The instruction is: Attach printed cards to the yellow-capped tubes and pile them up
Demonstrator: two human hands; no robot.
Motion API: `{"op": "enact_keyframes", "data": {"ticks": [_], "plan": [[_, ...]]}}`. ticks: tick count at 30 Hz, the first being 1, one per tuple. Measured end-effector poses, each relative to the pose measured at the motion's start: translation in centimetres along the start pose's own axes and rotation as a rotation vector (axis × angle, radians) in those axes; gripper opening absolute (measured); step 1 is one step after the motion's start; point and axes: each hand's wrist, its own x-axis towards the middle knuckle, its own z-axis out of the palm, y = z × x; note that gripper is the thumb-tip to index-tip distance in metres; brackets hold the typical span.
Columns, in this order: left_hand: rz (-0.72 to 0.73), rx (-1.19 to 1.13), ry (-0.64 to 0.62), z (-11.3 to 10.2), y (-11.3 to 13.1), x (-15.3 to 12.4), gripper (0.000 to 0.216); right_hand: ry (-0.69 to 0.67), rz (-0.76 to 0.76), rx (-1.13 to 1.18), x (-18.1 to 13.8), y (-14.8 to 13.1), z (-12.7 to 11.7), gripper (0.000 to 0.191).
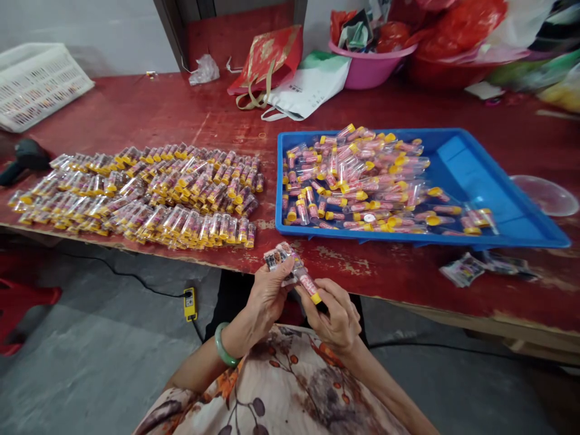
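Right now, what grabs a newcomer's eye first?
The blue tray, right of centre on the red table, heaped with yellow-capped tubes. Left of it, wrapped rows spread wide. In front, the left hand holds printed packets, the right hand a single tube.

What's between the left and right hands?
Head view: a yellow-capped tube with pink contents, its cap beside the right hand, its other end by the small printed packets pinched in the left hand.
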Motion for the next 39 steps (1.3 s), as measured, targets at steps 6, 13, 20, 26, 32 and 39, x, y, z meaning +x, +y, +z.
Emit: {"op": "enact_keyframes", "data": {"ticks": [6, 13, 20, 26, 32, 39], "plan": [[-0.044, 0.069, -0.082, -0.5, 0.5, -0.6, 0.043, -0.217, 0.134, 0.347, 1.8, -0.1, -0.8, 0.030], [-0.180, 0.145, -0.178, 0.0, 0.5, -2.2, 0.055, -0.239, 0.463, 0.426, 4.5, 0.0, -0.8, 0.045], [-0.168, 0.225, -0.215, -0.6, 0.8, -2.6, 0.052, -0.378, 0.680, 0.451, 5.9, -0.7, -1.6, 0.046], [-0.216, 0.225, -0.188, -0.8, 0.4, -2.5, 0.045, -0.381, 0.677, 0.404, 5.8, -1.0, -1.8, 0.042], [-0.191, 0.206, -0.262, -0.7, 0.8, -2.4, 0.045, -0.377, 0.501, 0.441, 5.6, -1.1, -2.6, 0.029], [-0.156, 0.164, -0.250, -1.0, 0.7, -2.6, 0.036, -0.217, 0.247, 0.331, 4.8, -2.0, -3.1, 0.035]]}}
